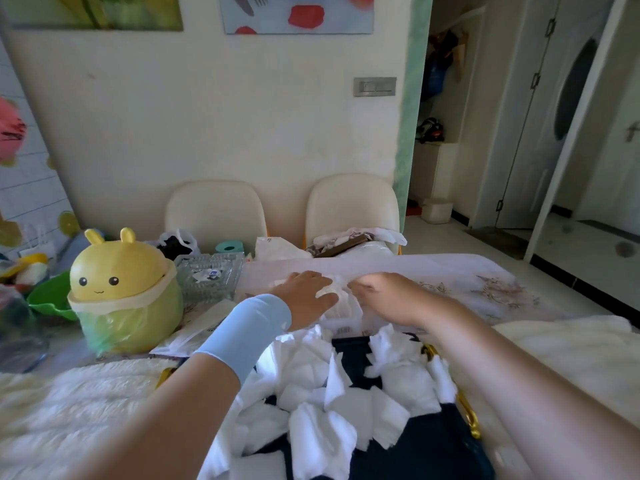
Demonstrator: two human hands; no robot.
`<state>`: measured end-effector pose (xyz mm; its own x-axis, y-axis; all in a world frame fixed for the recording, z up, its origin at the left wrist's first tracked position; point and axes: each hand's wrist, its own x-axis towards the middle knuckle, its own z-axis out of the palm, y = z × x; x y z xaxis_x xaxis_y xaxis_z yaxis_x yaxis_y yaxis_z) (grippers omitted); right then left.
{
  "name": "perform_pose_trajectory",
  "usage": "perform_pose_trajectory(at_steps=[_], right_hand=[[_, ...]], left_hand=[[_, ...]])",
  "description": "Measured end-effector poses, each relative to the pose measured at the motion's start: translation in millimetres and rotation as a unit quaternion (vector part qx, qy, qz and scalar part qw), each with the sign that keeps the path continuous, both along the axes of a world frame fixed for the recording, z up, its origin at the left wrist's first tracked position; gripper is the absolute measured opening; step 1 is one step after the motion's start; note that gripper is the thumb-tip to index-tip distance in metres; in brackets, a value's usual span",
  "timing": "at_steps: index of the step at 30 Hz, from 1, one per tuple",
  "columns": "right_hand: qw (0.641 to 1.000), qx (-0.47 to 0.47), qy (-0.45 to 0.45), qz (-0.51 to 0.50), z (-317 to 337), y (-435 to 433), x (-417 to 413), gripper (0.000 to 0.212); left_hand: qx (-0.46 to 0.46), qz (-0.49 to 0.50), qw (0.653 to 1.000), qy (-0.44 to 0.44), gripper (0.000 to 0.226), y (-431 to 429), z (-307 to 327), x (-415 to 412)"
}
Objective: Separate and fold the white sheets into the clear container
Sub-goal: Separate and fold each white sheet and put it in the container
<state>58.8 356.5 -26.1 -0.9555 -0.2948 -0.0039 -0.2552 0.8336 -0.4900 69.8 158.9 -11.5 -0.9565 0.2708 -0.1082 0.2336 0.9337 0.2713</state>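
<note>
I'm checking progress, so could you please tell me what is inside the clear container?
Stacked white sheets show through the wall of the clear container. The left hand rests flat on them and the right hand pinches their top, so the upper layers are hidden.

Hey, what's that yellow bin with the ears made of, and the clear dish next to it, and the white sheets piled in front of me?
The yellow bin: likely moulded plastic, smooth, slightly glossy, with a highlight on its dome. The clear dish: probably thick pressed glass; its faceted walls glint. The white sheets: thin tissue-like paper or nonwoven, matt, crumpled, soft edges.
</note>
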Motion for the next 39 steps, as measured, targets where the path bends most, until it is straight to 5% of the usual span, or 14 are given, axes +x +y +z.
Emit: perform_pose_trajectory(at_steps=[3,6,10,13,19,23,26,30,34,39], right_hand=[[0.998,0.043,-0.035,0.013,0,12,32,0.047],[0.986,0.145,-0.079,0.025,-11,10,57,0.073],[0.974,0.178,-0.136,0.024,-41,-4,78,0.116],[0.985,0.090,-0.140,0.043,-44,-16,90,0.072],[0.998,0.027,-0.033,0.052,-19,-21,104,0.053],[0.994,0.044,0.018,0.095,-8,-21,113,0.071],[0.989,0.100,0.028,0.109,-15,-29,113,0.050],[0.996,0.035,0.039,0.078,-16,-34,114,0.019],[0.993,-0.070,0.085,0.032,-2,-30,112,0.009],[0.978,-0.194,0.073,0.008,18,-35,113,0.043]], left_hand=[[0.000,0.013,0.999,-0.036,0.058,1,7,33],[-0.099,0.011,0.988,-0.122,0.096,-5,-2,65],[-0.176,0.014,0.975,-0.138,0.110,-4,-31,93],[-0.159,0.005,0.983,-0.088,0.099,2,-49,93],[-0.084,0.008,0.995,-0.059,0.091,-9,-21,113],[-0.085,0.031,0.996,-0.020,0.082,-41,7,143],[-0.164,0.064,0.982,-0.073,0.093,-64,-5,162],[-0.112,0.065,0.986,-0.103,0.098,-62,-40,167],[-0.064,0.053,0.992,-0.091,0.088,-52,-45,154],[0.074,0.051,0.995,-0.037,0.066,-53,-23,138]])
